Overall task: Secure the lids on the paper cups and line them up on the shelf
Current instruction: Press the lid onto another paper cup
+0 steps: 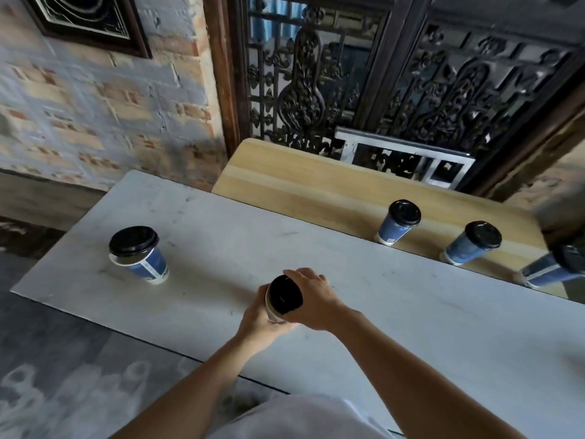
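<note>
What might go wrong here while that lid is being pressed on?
The left hand grips the paper cup while the right hand presses its lid; squeezing hard may buckle the cup. The other cup on the table seems to wear a crooked lid, which might come off when lifted.

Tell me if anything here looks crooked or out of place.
Yes: on the lone cup at the left of the white table, the black lid sits off-centre, baring the white rim on one side, so it seems laid on, not pressed home. The shelf cups look capped, though the rightmost is blurred.
</note>
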Tool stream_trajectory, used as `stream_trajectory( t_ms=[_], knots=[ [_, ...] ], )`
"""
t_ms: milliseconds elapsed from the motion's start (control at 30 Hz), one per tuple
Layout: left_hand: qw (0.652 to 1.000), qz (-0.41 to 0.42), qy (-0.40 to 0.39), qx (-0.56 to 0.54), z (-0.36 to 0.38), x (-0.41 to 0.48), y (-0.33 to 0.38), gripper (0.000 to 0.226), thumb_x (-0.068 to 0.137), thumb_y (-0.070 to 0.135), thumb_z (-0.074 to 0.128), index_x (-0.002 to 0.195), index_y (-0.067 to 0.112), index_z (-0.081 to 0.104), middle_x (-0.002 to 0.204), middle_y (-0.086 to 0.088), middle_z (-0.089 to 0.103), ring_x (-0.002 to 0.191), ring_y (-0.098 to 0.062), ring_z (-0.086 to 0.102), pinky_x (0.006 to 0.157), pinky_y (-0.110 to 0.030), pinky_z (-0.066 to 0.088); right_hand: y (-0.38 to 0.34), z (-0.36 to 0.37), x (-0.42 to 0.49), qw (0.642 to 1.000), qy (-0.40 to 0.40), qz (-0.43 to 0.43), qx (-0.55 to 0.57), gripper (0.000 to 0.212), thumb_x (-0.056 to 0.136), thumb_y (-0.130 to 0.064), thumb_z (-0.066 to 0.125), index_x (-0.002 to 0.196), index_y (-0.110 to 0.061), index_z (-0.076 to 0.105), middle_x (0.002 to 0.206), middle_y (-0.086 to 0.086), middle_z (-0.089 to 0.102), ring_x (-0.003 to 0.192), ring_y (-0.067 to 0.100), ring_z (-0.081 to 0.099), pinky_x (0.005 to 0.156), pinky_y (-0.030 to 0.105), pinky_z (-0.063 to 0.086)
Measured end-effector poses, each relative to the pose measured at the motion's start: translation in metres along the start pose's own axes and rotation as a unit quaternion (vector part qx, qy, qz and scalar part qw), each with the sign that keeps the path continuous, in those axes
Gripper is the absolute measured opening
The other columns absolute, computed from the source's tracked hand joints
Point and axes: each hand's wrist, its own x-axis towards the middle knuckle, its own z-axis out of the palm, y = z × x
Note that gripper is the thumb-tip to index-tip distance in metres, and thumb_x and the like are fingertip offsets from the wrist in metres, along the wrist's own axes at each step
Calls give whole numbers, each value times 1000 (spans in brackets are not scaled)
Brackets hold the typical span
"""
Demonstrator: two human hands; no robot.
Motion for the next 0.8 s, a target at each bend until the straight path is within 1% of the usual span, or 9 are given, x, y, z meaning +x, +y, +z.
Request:
stream_trajectory(
  t_ms=[100, 233, 367, 433, 533, 633, 667, 733, 800],
  knots=[
    [1000, 18, -16, 5, 20, 0, 12, 67, 63, 20, 92, 110, 38, 48, 98, 18, 68, 85, 3, 66, 64, -8, 48, 16, -12, -10, 1000, 10, 23, 8, 87, 79, -35, 77, 154, -30, 33, 152, -2, 36, 136, 26, 31, 109, 37, 38],
    [999, 28, -32, 2, 43, 2, 19, 68, 60, 22, 92, 112, 34, 51, 99, 11, 70, 87, -2, 68, 67, -16, 53, 35, -28, -25, 998, 41, 40, 7, 89, 76, -24, 77, 153, -29, 33, 152, -3, 36, 134, 24, 32, 107, 33, 38],
    [998, 34, -52, 5, 55, 5, 24, 72, 61, 25, 92, 118, 30, 49, 104, 11, 70, 93, -5, 69, 76, -29, 59, 41, -28, -39, 998, 54, 17, -35, 83, 80, -28, 75, 152, -32, 35, 151, -6, 36, 130, 23, 33, 103, 34, 44],
    [998, 19, -60, 17, 58, 4, 28, 72, 59, 25, 91, 115, 34, 47, 101, 9, 70, 92, -11, 69, 73, -33, 58, 42, -20, -42, 997, 49, 11, -66, 80, 81, -30, 75, 151, -34, 35, 149, -9, 35, 130, 23, 32, 96, 39, 50],
    [997, 12, -67, 20, 55, 3, 35, 75, 61, 21, 91, 120, 34, 46, 104, 10, 69, 96, -9, 67, 74, -30, 57, 45, -11, -39, 994, 58, 13, -92, 78, 82, -28, 73, 149, -37, 34, 147, -13, 34, 129, 23, 31, 87, 41, 54],
    [996, 18, -87, 31, 49, 2, 39, 75, 66, 16, 91, 123, 32, 44, 103, 14, 66, 92, 4, 63, 68, -13, 50, 48, -12, -34, 996, 53, 17, -74, 79, 81, -32, 75, 149, -38, 35, 146, -13, 35, 128, 22, 31, 88, 40, 53],
    [995, 10, -96, 38, 47, 3, 39, 72, 67, 16, 89, 121, 32, 44, 102, 14, 66, 89, 4, 62, 68, -13, 50, 50, -13, -34, 996, 50, 15, -69, 80, 80, -31, 75, 149, -38, 35, 146, -12, 36, 128, 22, 31, 89, 41, 53],
    [992, -43, -118, 16, 40, 8, 41, 58, 71, 13, 80, 120, 28, 52, 101, 6, 69, 83, -9, 65, 72, -27, 58, 54, -11, -34, 997, 52, 8, -63, 81, 79, -27, 76, 149, -37, 36, 147, -12, 36, 126, 23, 33, 89, 41, 53],
    [978, -133, -139, -83, 32, 9, 50, 39, 79, 12, 69, 117, 21, 62, 98, -3, 74, 81, -19, 70, 84, -42, 61, 57, -5, -36, 995, 66, -7, -69, 83, 79, -23, 74, 151, -34, 34, 149, -12, 33, 127, 25, 33, 87, 42, 54]
  ],
)
